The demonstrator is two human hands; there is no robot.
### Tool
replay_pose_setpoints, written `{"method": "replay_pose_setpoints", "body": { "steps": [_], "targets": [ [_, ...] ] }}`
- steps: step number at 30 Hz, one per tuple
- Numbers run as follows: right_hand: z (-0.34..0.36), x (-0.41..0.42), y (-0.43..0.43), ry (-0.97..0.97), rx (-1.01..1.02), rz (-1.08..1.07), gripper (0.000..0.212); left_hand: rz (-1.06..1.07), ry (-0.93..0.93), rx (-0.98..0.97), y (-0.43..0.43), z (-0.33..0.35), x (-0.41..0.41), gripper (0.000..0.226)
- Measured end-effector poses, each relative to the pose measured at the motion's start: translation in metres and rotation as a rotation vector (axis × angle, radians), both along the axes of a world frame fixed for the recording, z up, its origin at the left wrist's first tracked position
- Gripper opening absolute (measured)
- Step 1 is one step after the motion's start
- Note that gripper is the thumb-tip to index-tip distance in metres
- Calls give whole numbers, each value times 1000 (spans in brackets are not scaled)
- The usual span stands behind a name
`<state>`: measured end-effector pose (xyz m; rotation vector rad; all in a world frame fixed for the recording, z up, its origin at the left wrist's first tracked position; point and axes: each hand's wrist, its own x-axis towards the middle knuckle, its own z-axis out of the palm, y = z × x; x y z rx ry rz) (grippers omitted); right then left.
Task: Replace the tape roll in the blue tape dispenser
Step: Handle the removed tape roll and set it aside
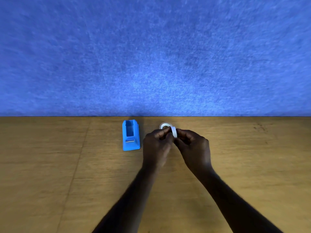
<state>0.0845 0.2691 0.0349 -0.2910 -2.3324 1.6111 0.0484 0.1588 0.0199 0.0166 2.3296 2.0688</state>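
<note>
The blue tape dispenser (131, 135) stands on the wooden table, its roll bay empty and its metal cutter facing me. Right of it my left hand (157, 145) and my right hand (193, 147) meet, both pinching a white tape roll (174, 132) held on edge between the fingertips. Just behind the hands a second white ring, another tape roll (164, 125), lies flat on the table, partly hidden by my fingers.
The wooden table (50, 165) ends at a blue felt wall (151, 56) right behind the dispenser. A seam in the wood runs diagonally at the left.
</note>
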Motion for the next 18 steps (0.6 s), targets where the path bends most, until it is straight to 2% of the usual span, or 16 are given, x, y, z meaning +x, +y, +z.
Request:
{"method": "replay_pose_setpoints", "body": {
  "steps": [13,18],
  "targets": [
    [0,2,-1,54,109,30,29,-6,4,28,0,0,1,25],
    [-5,2,2,48,171,29,25,-2,60,-25,0,-4,0,25]
  ]
}}
